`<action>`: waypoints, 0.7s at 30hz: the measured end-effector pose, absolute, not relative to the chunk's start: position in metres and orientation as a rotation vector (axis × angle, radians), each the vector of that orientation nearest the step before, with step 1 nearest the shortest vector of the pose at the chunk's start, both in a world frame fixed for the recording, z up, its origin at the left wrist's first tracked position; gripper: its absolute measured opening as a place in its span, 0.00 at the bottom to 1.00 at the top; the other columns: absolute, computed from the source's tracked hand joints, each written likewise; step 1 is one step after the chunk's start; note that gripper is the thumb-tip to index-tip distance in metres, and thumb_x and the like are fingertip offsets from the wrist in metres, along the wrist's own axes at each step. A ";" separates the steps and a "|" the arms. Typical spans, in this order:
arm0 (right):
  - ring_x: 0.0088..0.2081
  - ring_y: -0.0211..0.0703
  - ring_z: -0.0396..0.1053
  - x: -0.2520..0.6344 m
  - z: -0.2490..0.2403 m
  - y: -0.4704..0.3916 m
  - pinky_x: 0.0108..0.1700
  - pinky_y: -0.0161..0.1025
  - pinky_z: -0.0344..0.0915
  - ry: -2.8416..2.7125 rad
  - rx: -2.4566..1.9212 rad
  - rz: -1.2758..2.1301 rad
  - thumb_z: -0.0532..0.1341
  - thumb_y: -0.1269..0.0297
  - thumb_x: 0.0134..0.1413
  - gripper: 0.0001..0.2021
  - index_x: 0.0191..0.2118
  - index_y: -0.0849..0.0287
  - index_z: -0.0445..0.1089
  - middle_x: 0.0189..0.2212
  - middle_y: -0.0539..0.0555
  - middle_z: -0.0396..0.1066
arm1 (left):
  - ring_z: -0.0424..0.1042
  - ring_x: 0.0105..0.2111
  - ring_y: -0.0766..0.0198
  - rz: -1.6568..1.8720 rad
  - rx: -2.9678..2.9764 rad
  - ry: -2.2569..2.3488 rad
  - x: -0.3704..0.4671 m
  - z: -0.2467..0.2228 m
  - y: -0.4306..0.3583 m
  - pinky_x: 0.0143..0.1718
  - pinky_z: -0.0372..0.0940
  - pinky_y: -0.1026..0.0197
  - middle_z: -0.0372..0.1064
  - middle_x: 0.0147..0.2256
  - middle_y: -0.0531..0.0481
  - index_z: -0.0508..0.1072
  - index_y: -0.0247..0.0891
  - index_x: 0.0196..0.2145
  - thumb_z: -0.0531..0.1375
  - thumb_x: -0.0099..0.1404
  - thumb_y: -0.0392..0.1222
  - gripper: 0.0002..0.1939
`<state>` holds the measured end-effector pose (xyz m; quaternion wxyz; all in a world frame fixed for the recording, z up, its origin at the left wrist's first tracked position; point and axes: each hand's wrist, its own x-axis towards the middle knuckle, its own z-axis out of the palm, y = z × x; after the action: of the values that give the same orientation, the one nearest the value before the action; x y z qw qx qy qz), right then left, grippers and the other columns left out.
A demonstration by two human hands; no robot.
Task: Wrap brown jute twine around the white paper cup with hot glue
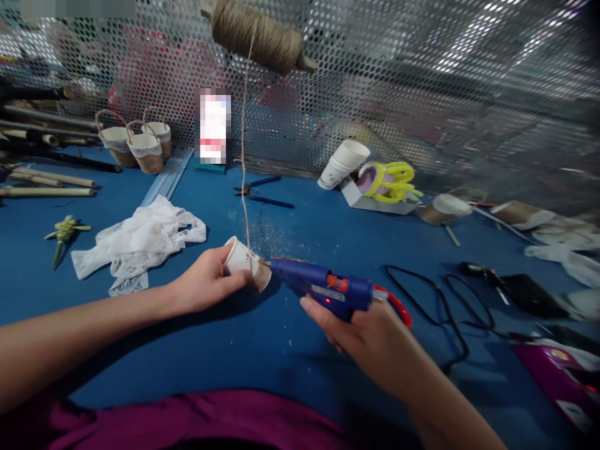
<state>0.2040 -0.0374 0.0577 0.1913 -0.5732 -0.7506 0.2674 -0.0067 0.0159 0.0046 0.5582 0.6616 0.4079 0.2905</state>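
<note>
My left hand (209,279) is closed around a white paper cup (240,257), tilted with its mouth toward the upper left. Brown twine covers the cup's base end. From the spool of twine (255,34) above, a strand (243,144) runs down to the cup. In my right hand (354,328) is a blue hot glue gun (323,284) with a lit red light. Its nozzle points left, at the cup's side by the twine; whether it touches is too small to tell. White lace (145,240) lies left of the cup.
Behind are pliers (265,192), a phone (212,128), stacked paper cups (344,164) and a box with yellow tubing (389,184). Small twine-wrapped baskets (145,153) stand at back left, near sticks (51,190). A black cord (435,294) loops at right. A perforated metal panel (173,56) closes the back.
</note>
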 end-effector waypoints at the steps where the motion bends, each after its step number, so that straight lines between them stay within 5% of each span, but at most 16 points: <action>1: 0.11 0.32 0.54 0.204 0.058 -0.038 0.14 0.32 0.54 -2.094 -1.609 0.779 0.53 0.58 0.52 0.20 0.13 0.56 0.54 0.07 0.44 0.55 | 0.65 0.28 0.65 0.684 1.559 0.964 -0.007 0.004 0.016 0.31 0.62 0.62 0.66 0.29 0.48 0.64 0.31 0.36 0.54 0.57 0.42 0.12; 16: 0.12 0.34 0.58 0.205 0.058 -0.044 0.15 0.33 0.57 -2.074 -1.597 0.833 0.55 0.56 0.51 0.15 0.17 0.54 0.59 0.09 0.45 0.59 | 0.67 0.32 0.62 0.701 1.569 0.973 -0.006 0.008 0.020 0.35 0.62 0.59 0.69 0.33 0.43 0.65 0.29 0.39 0.53 0.57 0.39 0.12; 21: 0.15 0.36 0.61 0.204 0.060 -0.046 0.18 0.34 0.60 -2.095 -1.600 0.799 0.55 0.57 0.50 0.08 0.27 0.55 0.66 0.15 0.47 0.66 | 0.67 0.31 0.62 0.691 1.563 0.959 -0.005 0.008 0.021 0.35 0.62 0.59 0.68 0.33 0.44 0.64 0.30 0.37 0.53 0.57 0.40 0.11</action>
<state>0.2038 -0.0463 0.0599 0.1922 -0.5701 -0.7464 0.2846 -0.0053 0.0208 0.0078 0.5570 0.6623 0.4066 0.2929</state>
